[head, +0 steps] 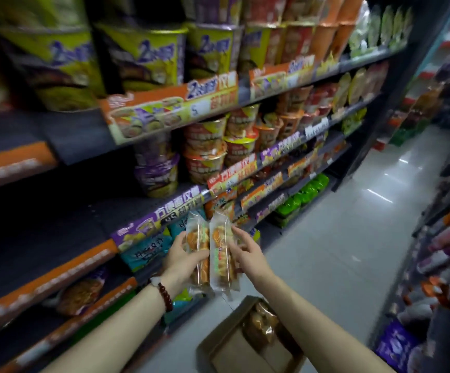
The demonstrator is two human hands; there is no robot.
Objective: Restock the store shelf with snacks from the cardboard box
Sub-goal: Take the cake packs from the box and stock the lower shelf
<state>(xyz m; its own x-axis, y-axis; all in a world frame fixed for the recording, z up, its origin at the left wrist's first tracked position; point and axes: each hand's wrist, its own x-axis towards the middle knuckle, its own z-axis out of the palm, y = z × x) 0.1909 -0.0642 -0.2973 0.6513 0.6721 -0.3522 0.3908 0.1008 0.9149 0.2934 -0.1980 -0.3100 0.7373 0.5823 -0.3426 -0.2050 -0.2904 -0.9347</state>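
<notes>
Two long clear snack packs with orange contents are held upright side by side in front of the shelf. My left hand [181,258] grips the left snack pack [198,246]. My right hand [245,253] holds the right snack pack [221,254], fingers on its right edge. Below them on the floor stands the open cardboard box [229,345], with a few more brown snack packs [261,323] inside. The store shelf [89,219] runs along the left, and its dark boards near me are partly bare.
Cup noodles [207,152] and teal packets [148,249] fill the shelves ahead. A second rack of goods [434,265] lines the right side. The grey tiled aisle floor [339,238] runs between them. A bead bracelet sits on my left wrist.
</notes>
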